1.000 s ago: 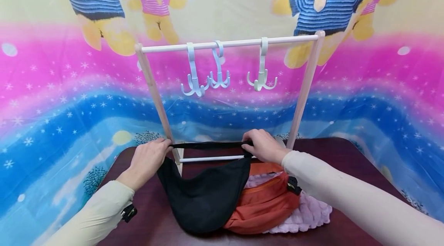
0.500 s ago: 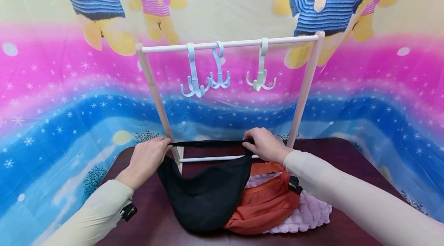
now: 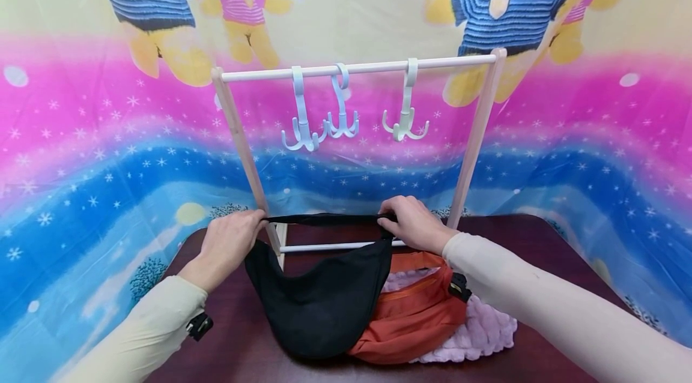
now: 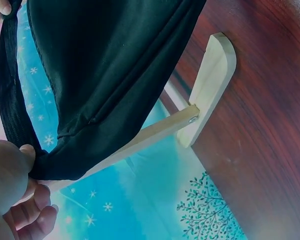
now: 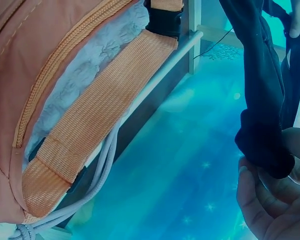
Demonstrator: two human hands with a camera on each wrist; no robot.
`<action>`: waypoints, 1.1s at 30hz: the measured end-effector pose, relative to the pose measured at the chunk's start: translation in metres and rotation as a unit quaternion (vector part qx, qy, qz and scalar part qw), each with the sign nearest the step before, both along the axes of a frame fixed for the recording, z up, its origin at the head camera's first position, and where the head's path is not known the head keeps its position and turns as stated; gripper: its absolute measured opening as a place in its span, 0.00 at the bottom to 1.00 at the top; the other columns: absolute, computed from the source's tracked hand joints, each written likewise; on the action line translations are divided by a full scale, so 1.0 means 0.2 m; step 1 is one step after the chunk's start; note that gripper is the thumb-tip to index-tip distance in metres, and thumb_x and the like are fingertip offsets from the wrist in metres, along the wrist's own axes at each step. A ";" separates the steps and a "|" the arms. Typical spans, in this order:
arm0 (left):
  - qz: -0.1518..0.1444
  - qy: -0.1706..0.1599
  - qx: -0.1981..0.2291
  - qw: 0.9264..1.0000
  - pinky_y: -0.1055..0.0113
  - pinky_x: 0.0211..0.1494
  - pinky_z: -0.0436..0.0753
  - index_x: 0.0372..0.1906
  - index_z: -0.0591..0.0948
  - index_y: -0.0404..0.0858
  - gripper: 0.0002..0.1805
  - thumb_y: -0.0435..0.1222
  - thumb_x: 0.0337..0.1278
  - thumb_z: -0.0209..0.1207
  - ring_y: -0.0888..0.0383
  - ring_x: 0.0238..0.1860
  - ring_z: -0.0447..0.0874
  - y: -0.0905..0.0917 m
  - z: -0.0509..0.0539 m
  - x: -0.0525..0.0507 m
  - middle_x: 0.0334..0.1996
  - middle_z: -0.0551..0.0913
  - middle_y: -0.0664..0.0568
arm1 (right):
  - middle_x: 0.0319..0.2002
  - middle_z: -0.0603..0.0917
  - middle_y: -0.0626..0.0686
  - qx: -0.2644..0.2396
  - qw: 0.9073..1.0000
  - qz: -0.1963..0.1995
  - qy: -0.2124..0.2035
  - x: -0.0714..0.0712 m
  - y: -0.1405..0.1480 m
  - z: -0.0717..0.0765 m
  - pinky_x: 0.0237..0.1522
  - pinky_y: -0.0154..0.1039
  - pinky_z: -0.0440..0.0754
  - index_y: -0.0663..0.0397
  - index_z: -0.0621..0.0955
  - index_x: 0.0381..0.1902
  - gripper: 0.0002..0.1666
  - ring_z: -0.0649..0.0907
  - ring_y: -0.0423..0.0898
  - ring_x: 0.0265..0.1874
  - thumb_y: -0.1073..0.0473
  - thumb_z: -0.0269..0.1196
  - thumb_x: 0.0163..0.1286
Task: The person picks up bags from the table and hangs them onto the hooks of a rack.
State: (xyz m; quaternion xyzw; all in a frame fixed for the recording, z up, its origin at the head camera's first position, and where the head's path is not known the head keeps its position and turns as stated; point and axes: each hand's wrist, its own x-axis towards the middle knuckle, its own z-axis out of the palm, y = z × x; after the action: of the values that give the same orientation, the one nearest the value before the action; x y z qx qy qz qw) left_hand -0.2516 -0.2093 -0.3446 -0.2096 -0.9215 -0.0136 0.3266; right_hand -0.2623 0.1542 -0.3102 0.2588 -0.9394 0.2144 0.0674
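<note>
Together, the left hand (image 3: 229, 242) and right hand (image 3: 415, 224) pinch the black bag (image 3: 324, 305) where its strap (image 3: 327, 219) meets each corner, fingers curled; its body droops below and between both grips.

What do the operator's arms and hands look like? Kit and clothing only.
Left hand and right hand: bare, no gloves. Left sleeve and right sleeve: long, plain, pale cream, reaching the wrists. The right one has a tiny dark speck on the forearm. A small, boxy black unit sits at each wrist: left unit, right unit. No cables visible.
</note>
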 end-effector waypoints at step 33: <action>-0.004 -0.008 0.035 0.999 0.58 0.21 0.77 0.39 0.87 0.42 0.05 0.38 0.67 0.63 0.52 0.23 0.82 0.00 -0.03 -0.01 0.26 0.86 0.50 | 0.43 0.88 0.52 -0.016 0.999 -0.018 -0.026 0.00 -0.02 -0.03 0.38 0.41 0.84 0.54 0.86 0.50 0.12 0.82 0.37 0.28 0.57 0.63 0.74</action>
State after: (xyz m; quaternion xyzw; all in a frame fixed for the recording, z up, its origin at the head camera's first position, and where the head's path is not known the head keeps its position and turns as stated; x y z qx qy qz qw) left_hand -0.2542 -0.2091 -0.3507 -0.2014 -0.9225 -0.0486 0.3258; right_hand -0.2623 0.1495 -0.3156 0.2353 -0.9417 0.2350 0.0508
